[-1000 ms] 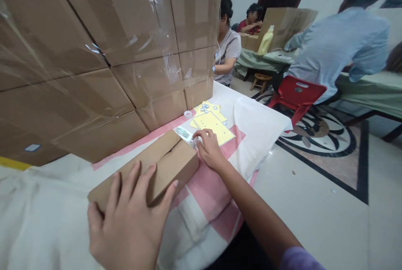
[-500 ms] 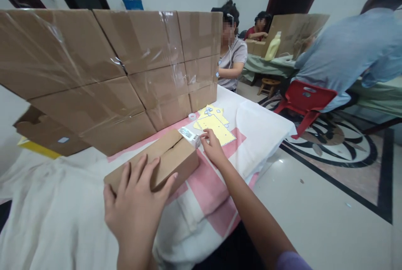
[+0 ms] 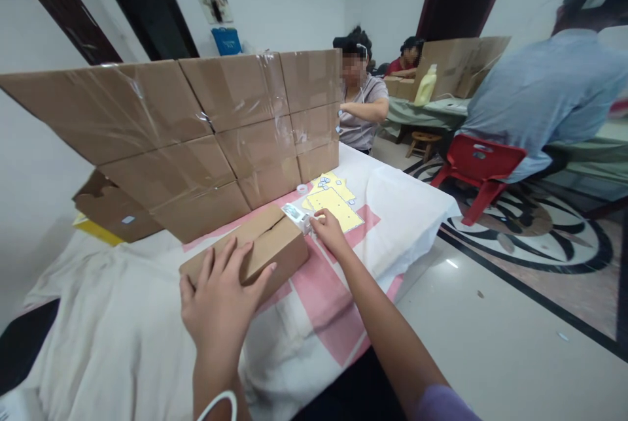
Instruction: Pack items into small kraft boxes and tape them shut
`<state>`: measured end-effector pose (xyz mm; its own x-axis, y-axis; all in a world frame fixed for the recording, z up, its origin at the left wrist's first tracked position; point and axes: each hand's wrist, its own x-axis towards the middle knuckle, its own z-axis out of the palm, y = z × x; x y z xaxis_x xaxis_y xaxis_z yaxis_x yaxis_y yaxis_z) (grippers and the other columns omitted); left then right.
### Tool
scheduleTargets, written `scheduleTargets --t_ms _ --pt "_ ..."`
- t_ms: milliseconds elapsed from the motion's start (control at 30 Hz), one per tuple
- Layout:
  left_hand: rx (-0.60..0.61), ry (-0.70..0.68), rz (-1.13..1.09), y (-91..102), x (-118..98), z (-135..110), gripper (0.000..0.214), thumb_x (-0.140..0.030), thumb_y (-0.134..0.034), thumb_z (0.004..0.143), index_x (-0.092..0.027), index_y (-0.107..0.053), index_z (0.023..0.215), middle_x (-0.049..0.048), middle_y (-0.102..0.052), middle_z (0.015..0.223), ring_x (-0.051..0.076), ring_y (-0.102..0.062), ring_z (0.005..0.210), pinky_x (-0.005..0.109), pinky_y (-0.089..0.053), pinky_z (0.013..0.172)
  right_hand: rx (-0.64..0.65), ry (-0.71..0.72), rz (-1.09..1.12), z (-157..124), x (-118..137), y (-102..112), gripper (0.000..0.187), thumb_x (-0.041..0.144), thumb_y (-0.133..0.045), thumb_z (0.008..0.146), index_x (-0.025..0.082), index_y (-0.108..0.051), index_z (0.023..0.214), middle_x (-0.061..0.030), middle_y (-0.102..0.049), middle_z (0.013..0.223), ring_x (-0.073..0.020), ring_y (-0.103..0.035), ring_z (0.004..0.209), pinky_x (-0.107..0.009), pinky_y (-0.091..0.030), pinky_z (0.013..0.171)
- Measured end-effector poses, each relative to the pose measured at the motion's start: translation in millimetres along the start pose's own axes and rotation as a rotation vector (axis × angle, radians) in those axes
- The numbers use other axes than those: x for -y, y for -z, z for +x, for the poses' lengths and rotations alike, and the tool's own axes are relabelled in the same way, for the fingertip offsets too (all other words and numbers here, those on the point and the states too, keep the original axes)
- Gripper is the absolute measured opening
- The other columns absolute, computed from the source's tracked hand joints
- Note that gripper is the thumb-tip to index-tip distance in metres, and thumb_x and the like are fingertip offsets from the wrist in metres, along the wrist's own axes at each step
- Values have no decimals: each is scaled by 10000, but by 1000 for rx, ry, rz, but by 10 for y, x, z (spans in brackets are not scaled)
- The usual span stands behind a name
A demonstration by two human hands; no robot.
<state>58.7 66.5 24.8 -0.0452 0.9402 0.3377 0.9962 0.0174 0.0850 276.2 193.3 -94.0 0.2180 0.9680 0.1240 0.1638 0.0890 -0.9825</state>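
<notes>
A small brown cardboard box (image 3: 267, 248) lies closed on the white and pink cloth (image 3: 324, 290) in front of me. My left hand (image 3: 220, 300) rests flat on its near end, fingers spread. My right hand (image 3: 328, 231) reaches past the box's far end, its fingertips pinched on a small white packet (image 3: 296, 215) that lies against the box. Just beyond lie yellow sheets (image 3: 333, 202) with small white stickers on them.
A wall of taped cardboard cartons (image 3: 196, 133) stands across the table behind the small box. A small tape roll (image 3: 302, 189) lies by the cartons. Other people sit at tables farther back. A red chair (image 3: 478, 163) stands on the tiled floor to the right.
The view has lifted and pulled back, so more of the room shows. My right hand has stayed at the white packet at the box's far end. My left hand still rests on the box.
</notes>
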Motion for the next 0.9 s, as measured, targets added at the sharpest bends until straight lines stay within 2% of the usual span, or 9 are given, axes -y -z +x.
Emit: scheduleTargets --t_ms 200,467,600,900 --pt "8 6 -19 44 -45 -32 503 -599 -434 949 -314 -583 1336 13 -474 1562 303 -367 1473 607 -279 1172 34 52 -128 -3 51 17 312 428 -580 833 186 -548 639 23 -521 591 -135 -479 577 -263 -322 571" --pt "11 -3 -44 58 -49 -35 516 -592 -426 950 -298 -578 1345 24 -466 1568 334 -365 1471 661 -248 1173 -26 73 16 -11 60 43 323 421 -589 801 198 -476 596 31 -470 610 -133 -439 618 -266 -329 601" --pt "-5 21 -18 10 -43 -24 509 -593 -421 946 -320 -575 1347 16 -480 1558 314 -388 1460 630 -262 1180 -50 80 50 4 84 39 310 409 -587 783 215 -434 597 40 -446 566 -132 -420 580 -262 -318 564" --pt "-30 10 44 -15 -29 45 523 -590 -434 937 -312 -584 1354 8 -499 1542 301 -430 1430 564 -332 1156 -54 -23 177 70 48 -15 363 395 -652 752 238 -358 610 -26 -646 646 -180 -629 623 -253 -401 500"
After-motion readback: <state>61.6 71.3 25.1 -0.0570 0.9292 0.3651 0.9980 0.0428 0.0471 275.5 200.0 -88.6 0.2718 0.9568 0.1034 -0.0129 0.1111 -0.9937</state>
